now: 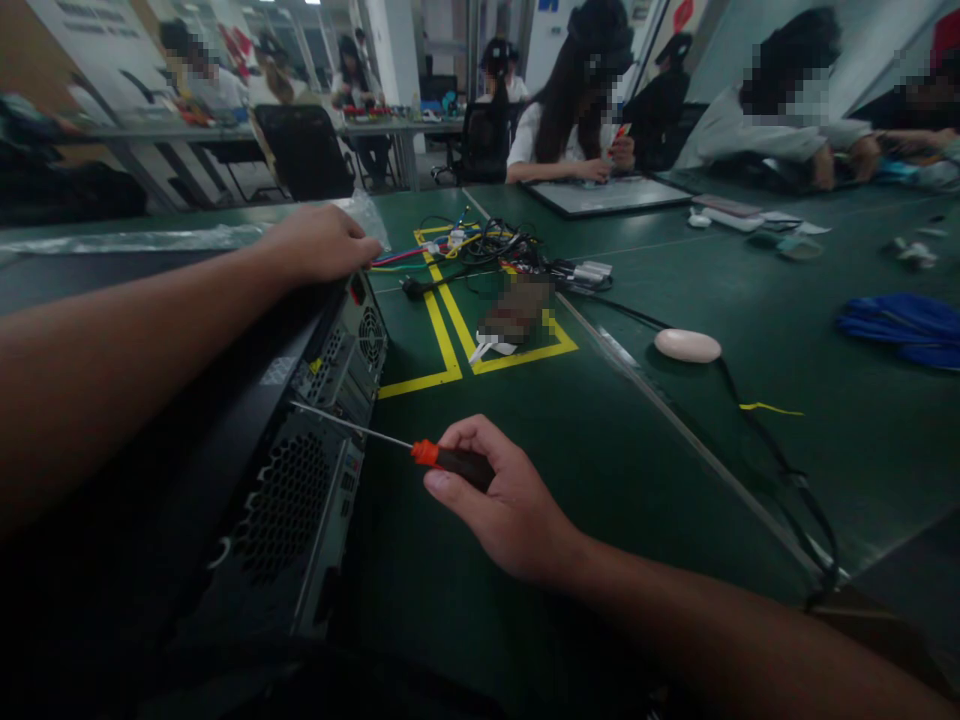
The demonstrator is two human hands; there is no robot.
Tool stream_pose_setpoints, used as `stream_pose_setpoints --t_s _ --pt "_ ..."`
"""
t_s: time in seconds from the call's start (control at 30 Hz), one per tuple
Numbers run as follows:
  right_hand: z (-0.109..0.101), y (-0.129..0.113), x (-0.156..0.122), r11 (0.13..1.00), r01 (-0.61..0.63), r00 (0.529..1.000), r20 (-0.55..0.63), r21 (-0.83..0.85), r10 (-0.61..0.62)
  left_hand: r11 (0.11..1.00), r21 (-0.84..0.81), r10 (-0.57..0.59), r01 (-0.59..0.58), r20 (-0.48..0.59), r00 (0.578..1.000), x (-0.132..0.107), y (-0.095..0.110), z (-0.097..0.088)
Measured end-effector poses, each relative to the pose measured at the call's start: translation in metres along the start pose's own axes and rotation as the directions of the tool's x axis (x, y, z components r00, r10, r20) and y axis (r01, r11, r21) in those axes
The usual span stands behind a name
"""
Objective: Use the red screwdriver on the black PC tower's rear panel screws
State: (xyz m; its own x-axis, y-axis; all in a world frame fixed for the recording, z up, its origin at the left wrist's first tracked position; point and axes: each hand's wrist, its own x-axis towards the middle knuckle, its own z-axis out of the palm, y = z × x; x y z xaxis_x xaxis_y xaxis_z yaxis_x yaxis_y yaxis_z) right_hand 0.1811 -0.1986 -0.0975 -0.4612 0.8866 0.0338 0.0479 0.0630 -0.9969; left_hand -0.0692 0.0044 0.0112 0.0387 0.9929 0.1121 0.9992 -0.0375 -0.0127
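A black computer case (247, 350) lies at the left, its metal rear panel with vents and ports facing right. My left hand (322, 242) is on the case's far top corner, fingers curled at the edge and partly hidden. My right hand (510, 500) is closed around the black and orange handle of a screwdriver (424, 453). Its thin shaft points left, with the tip at the rear panel near the case's upper edge, above the honeycomb vent (289, 505). Whether the tip sits in a screw is too small to tell.
Beyond the case lie tangled cables (510, 245) and a blurred phone-like object (517, 312) by yellow tape (525, 357). A pale oval object (688, 346) rests on a black cord. Blue cloth (904, 328) lies right. Other people sit across the green table (637, 450).
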Motion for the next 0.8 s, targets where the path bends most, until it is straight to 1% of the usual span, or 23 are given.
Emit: stream_pose_setpoints --t_s 0.13,0.23,0.53,0.67,0.8 --pt "-0.0001 0.0009 0.0001 1.0 0.003 1.0 0.002 0.004 -0.003 1.0 0.008 0.005 -0.005 0.013 1.0 0.0029 -0.0015 0.0003" --pt "-0.0002 0.001 0.0007 1.0 0.012 1.0 -0.001 0.018 -0.012 1.0 0.012 0.007 -0.007 0.004 1.0 0.0042 -0.0028 0.0013" --pt "0.0004 -0.0005 -0.0004 1.0 0.003 1.0 -0.002 0.015 -0.003 1.0 0.016 0.005 -0.006 0.002 1.0 0.0013 0.0 0.0001" --pt "0.0004 0.0 -0.0005 1.0 0.008 1.0 -0.006 0.001 -0.008 0.999 0.033 0.024 -0.024 0.007 1.0 0.0049 -0.0034 0.0023" --pt "0.0004 0.0008 -0.0011 1.0 0.005 1.0 -0.005 0.012 -0.005 0.999 0.015 0.04 -0.04 -0.001 0.999 0.0058 -0.0048 0.0028"
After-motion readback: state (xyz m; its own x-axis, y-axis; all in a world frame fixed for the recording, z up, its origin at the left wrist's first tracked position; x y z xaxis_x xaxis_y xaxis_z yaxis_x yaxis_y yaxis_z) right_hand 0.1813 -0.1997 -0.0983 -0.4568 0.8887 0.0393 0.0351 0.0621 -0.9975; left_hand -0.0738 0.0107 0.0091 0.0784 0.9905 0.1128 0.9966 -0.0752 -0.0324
